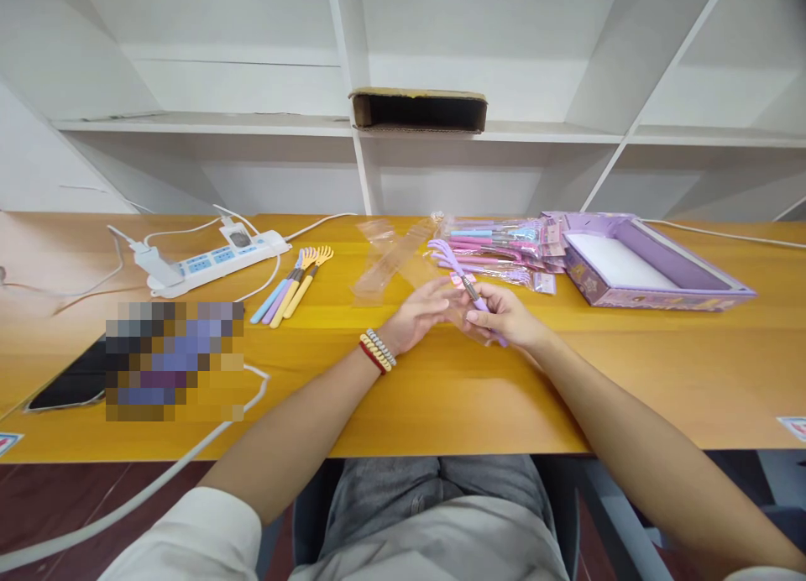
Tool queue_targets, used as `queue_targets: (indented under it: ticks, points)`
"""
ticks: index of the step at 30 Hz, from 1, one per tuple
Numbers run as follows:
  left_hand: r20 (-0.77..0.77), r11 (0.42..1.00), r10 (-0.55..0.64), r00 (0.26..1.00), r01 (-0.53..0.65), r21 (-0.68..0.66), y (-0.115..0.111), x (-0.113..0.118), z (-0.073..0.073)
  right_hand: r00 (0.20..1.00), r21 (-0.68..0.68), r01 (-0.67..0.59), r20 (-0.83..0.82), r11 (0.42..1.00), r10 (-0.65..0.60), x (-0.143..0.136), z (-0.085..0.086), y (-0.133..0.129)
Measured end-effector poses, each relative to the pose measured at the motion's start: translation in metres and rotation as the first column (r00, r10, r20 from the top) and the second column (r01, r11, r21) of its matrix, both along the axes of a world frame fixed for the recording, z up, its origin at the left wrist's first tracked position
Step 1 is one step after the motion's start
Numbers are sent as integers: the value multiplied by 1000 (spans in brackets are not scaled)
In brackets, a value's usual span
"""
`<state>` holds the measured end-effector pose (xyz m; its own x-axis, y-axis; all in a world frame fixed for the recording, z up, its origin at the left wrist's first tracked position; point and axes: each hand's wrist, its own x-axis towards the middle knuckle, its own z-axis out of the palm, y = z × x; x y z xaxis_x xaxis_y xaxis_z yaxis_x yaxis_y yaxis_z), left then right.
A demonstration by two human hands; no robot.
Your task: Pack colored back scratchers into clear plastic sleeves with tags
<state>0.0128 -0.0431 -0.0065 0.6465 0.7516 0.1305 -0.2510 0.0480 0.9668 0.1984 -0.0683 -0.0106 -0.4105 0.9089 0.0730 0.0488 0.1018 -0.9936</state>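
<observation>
Upright at a slant in my right hand (500, 314) is a purple back scratcher (448, 253) with a claw head, a metal neck and a purple handle. My fingers and thumb close around its handle. A small pink and white card (464, 280) shows by its neck. Clear plastic film lies against the fingers below it. My left hand (421, 314), with bead bracelets at the wrist, is just left of it, fingers stretched out toward the film; whether they touch it I cannot tell. Behind my hands lie clear empty wrappers (387, 270) and several packaged back scratchers (497, 249).
Unwrapped blue, purple and yellow back scratchers (295, 291) lie to the left, near a white power strip (217, 266) with cables. A dark phone (66, 378) is beside a blurred patch. A purple open box (655, 291) stands right. White shelves behind hold a cardboard box (419, 111).
</observation>
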Motion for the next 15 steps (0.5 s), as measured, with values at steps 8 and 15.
queue_targets:
  ticks: [8, 15]
  points:
    - [8, 995, -90, 996, 90, 43, 1, -5, 0, 993, -54, -122, -1, 991, 122, 2, 0, 0]
    - [-22, 984, -169, 985, 170, 47, 5, -4, -5, 980, 123, -30, 198, 992, 5, 0, -5, 5]
